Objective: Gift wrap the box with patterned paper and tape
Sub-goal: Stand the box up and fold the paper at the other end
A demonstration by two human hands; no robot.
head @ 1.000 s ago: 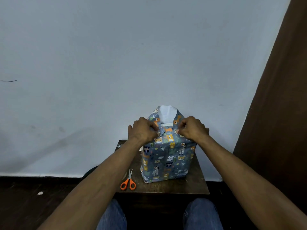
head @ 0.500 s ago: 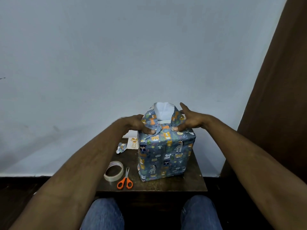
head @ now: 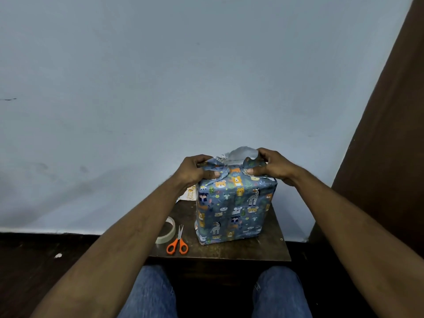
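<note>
A box wrapped in blue animal-print paper [head: 234, 210] stands upright on a small dark wooden table [head: 273, 249]. At its top a loose paper flap [head: 241, 154] shows its white underside. My left hand [head: 195, 168] pinches the left fold of paper at the top edge. My right hand [head: 270, 165] grips the right fold and the flap's corner. A roll of clear tape [head: 167, 230] lies on the table left of the box, partly behind my left forearm.
Orange-handled scissors [head: 177, 243] lie beside the tape near the table's front edge. A printed paper scrap [head: 189, 193] sits at the table's back left. A pale wall rises right behind the table, a brown panel [head: 390, 134] stands on the right, and my knees are below.
The top flap has been pulled lower and crumpled. My right hand has curled from spread fingers into a grip on the paper. The left hand has shifted slightly along the top edge.
</note>
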